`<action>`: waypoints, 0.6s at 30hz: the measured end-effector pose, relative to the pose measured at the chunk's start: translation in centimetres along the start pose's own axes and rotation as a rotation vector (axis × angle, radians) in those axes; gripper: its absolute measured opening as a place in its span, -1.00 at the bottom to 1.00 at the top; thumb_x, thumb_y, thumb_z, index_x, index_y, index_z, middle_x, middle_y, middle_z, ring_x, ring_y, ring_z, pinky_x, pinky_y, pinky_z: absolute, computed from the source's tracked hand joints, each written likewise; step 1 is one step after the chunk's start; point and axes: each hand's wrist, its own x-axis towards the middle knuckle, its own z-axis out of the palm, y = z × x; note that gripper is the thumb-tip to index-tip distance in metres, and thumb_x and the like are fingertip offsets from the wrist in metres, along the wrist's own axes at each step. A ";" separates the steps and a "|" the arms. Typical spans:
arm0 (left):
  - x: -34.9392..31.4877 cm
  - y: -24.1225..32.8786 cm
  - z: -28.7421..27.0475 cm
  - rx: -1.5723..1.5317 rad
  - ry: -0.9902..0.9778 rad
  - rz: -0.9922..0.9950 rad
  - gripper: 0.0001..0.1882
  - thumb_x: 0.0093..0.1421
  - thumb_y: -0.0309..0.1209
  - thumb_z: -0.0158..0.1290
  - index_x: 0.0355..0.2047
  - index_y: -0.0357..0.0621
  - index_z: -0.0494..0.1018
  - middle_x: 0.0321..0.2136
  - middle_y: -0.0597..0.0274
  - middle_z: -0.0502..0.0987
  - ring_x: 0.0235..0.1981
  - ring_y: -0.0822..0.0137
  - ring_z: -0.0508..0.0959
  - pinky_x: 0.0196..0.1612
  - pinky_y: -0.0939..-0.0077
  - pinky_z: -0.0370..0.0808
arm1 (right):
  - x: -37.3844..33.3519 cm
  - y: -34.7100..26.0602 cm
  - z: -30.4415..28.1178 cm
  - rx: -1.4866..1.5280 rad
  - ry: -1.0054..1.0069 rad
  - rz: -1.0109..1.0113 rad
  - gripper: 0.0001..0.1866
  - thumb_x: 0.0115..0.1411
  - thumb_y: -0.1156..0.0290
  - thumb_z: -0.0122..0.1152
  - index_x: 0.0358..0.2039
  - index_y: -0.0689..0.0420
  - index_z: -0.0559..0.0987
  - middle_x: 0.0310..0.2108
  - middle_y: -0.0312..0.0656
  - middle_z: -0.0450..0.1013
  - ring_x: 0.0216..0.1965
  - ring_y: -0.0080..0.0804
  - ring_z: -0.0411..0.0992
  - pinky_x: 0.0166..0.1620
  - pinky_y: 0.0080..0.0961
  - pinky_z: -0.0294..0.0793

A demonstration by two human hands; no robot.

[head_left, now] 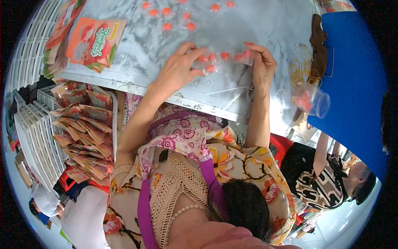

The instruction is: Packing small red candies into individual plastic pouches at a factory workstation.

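A grey marbled surface (265, 25) fills the upper frame, bordered at right by a blue board (356, 83); at left, a white slatted rack (27, 54) and a fanned stack of orange snack packets (87, 128) stand below the surface edge; one loose orange packet (94, 43) lies flat on the surface at upper left. A second person in a black-and-cream patterned top (319, 182) sits at lower right, apart from the work. The left hand (179, 68) rests spread on the surface, fingers (195, 54) open and extended, their tips pressing on a clear strip of small orange-red sweets (222, 58); the right hand (262, 64) holds the strip's far end, its fingers (253, 46) curled and pinched closed on the film; the strip lies stretched between the two hands near the surface's front edge. A clear plastic cup (315, 101) with red pieces inside lies tipped on its side just right of the right hand; more loose orange sweets (168, 18) are scattered farther back, well apart from the hands.
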 end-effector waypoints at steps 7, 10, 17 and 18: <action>0.9 0.0 0.3 -0.034 -0.113 0.028 -0.46 -0.09 -0.47 0.29 -0.04 -0.15 0.43 -0.08 0.04 0.38 -0.19 0.09 0.55 -0.14 0.30 0.51 | 1.3 1.1 -1.1 -0.332 -0.040 -0.210 -0.75 0.25 0.60 -0.09 -0.23 0.24 0.60 -0.13 -0.20 0.54 -0.08 -0.48 0.44 0.06 -0.60 0.32; 0.8 -0.5 0.6 0.007 -0.092 0.056 -0.46 -0.09 -0.47 0.28 -0.04 -0.16 0.43 -0.08 0.04 0.39 -0.19 0.10 0.55 -0.13 0.30 0.51 | 1.2 0.9 -1.3 -0.196 0.032 -0.085 -0.73 0.25 0.58 -0.07 -0.16 0.20 0.60 -0.07 -0.19 0.52 -0.01 -0.44 0.42 0.12 -0.56 0.28; 1.3 0.3 -0.2 -0.005 -0.155 -0.063 -0.44 -0.10 -0.40 0.30 -0.02 -0.14 0.44 -0.09 0.03 0.40 -0.20 0.10 0.52 -0.11 0.28 0.48 | 0.7 0.3 1.5 -0.610 -0.281 -0.413 -0.72 0.16 0.47 0.10 -0.11 0.07 0.60 0.10 -0.12 0.39 0.17 -0.15 0.27 0.20 -0.33 0.24; 1.3 0.3 0.0 -0.004 -0.155 -0.064 -0.44 -0.10 -0.40 0.30 -0.02 -0.14 0.44 -0.09 0.03 0.40 -0.20 0.10 0.52 -0.11 0.28 0.48 | 0.6 0.2 1.7 -0.755 -0.392 -0.497 -0.69 0.15 0.48 0.10 -0.07 0.07 0.59 0.17 -0.12 0.33 0.21 -0.15 0.22 0.21 -0.31 0.23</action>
